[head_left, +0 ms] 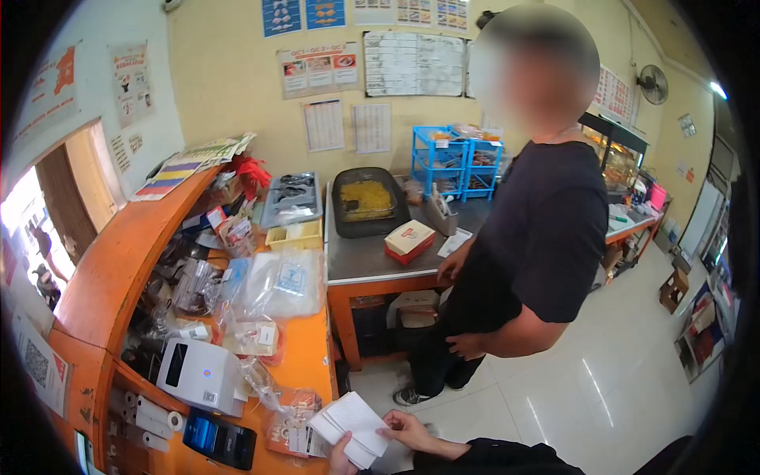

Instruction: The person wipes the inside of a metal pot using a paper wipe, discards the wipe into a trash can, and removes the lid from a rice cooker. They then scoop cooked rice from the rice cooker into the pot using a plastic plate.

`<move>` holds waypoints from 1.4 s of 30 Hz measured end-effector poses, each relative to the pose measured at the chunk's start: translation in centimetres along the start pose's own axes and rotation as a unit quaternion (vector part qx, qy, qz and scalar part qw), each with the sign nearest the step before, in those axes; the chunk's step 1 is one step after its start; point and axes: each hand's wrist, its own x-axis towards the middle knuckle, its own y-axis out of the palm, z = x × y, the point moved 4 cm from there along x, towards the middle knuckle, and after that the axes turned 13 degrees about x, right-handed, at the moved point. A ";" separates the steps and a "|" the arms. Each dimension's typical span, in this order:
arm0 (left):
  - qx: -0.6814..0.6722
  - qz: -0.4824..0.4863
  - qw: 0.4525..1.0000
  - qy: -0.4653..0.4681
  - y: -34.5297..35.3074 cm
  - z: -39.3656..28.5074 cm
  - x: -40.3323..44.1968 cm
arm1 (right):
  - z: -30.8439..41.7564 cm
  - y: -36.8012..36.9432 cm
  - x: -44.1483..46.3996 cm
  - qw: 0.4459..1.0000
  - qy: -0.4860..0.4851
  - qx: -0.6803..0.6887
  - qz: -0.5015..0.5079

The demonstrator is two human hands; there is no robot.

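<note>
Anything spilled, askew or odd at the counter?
No spill visible. Plastic packaging lies jumbled beside the orange ledge, which looks untidy. The white sheets held by the left hand and right hand are fanned, edges misaligned.

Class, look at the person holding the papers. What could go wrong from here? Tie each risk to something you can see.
The papers sit unevenly between the left hand and right hand, so one might slip out. They are beside the edge of the counter, so a dropped one could reach the floor. The counter looks cluttered, so a stray paper might get lost there.
</note>
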 end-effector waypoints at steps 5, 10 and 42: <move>0.030 0.024 0.999 -0.004 3.1 1.0 -2.0 | 0.4 -2.0 -2.0 0.995 -0.007 0.099 0.008; 0.113 0.103 0.988 0.038 1.5 5.1 1.2 | 0.4 -5.4 -5.0 0.992 0.059 -0.007 0.113; 0.238 0.341 0.898 -0.142 62.9 46.4 26.6 | 23.1 -68.5 -27.0 0.847 -0.222 0.198 -0.440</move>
